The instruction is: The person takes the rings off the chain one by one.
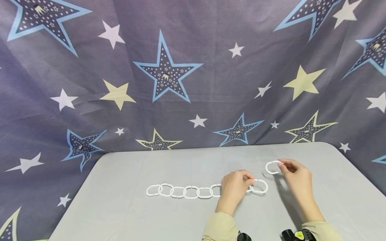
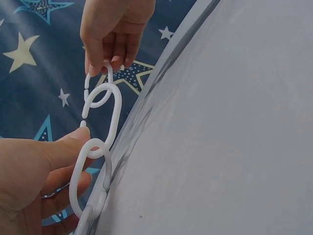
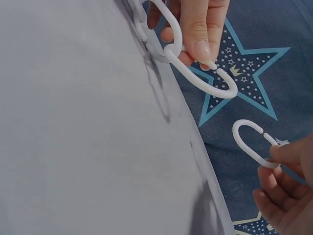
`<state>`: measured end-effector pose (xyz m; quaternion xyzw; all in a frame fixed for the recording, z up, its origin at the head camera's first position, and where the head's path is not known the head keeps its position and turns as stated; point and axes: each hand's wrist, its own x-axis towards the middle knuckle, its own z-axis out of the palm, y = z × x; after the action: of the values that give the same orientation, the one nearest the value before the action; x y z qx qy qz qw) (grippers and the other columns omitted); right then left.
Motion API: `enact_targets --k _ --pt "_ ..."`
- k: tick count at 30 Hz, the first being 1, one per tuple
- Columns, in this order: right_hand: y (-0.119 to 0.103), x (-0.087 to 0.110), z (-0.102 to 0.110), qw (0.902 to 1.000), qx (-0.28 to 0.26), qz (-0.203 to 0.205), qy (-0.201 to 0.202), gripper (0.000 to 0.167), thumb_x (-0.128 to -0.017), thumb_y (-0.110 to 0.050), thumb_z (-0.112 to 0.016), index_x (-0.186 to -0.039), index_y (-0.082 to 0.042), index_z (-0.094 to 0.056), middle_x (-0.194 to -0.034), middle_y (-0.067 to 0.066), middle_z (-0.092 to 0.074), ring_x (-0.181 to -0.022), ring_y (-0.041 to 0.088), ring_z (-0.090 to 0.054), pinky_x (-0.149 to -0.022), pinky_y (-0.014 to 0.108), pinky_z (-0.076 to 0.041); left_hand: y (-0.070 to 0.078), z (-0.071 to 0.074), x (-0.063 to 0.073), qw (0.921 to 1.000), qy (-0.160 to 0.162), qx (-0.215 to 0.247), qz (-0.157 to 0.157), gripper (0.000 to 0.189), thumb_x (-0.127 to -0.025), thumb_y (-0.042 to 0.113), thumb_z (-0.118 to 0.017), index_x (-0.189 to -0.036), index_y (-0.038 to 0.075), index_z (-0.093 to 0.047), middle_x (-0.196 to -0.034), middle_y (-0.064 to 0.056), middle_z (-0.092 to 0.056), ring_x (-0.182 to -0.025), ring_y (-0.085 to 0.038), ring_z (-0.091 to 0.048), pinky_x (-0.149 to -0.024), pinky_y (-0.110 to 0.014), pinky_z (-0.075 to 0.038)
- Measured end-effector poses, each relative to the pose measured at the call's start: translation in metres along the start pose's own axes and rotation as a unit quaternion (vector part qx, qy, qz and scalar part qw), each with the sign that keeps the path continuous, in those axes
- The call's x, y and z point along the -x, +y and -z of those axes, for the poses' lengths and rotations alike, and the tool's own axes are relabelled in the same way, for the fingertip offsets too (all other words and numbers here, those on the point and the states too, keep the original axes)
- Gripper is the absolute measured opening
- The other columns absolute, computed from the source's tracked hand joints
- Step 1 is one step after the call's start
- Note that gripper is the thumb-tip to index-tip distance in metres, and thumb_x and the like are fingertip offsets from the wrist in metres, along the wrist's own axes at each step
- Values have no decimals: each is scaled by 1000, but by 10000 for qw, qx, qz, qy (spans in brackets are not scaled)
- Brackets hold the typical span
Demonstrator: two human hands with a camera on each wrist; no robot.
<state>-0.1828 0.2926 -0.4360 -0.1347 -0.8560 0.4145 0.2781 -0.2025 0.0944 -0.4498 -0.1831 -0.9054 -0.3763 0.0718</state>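
A chain of white oval plastic links (image 1: 191,198) stretches across the table from the left to my left hand (image 1: 236,188). Thumb and fingers of that hand pinch the chain's rightmost link (image 1: 266,186), whose small gap shows beside the thumb tip in both wrist views. Farther right, my right hand (image 1: 297,177) pinches a single loose link (image 1: 267,166) by one end, raised over the table. This loose link (image 3: 239,138) also has a gap in its side and is apart from the chain. Part of the chain is hidden behind my left hand.
The grey table (image 1: 126,214) ends at a rounded far edge. Behind it hangs a dark curtain (image 1: 211,83) printed with stars. Dark wrist devices (image 1: 298,235) sit at both sleeves.
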Motion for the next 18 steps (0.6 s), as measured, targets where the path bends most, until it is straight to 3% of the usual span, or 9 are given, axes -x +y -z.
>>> enact_targets --k 5,11,18 --pt "1 -2 2 9996 -70 -286 -47 22 -91 -15 -73 -104 2 -74 -79 8 -72 -63 -10 -52 -60 11 -41 1 -2 -1 9999 14 -127 -22 4 -81 33 -80 -83 33 -77 -73 26 -65 -65 9 -54 -65 -17 -39" --pt "8 -5 0 9993 -58 -358 -92 24 -91 -16 -73 -105 3 -73 -75 0 -70 -62 -8 -52 -58 12 -41 3 -4 0 9997 81 -206 -43 4 -80 35 -80 -82 34 -76 -72 27 -64 -64 12 -52 -64 -15 -37" --pt "9 -11 -7 9985 -45 -446 -301 27 -92 -19 -71 -108 4 -72 -81 8 -72 -62 -11 -52 -58 12 -43 2 -2 1 9995 197 -237 -74 4 -80 35 -80 -81 34 -76 -71 27 -65 -63 12 -52 -63 -15 -37"
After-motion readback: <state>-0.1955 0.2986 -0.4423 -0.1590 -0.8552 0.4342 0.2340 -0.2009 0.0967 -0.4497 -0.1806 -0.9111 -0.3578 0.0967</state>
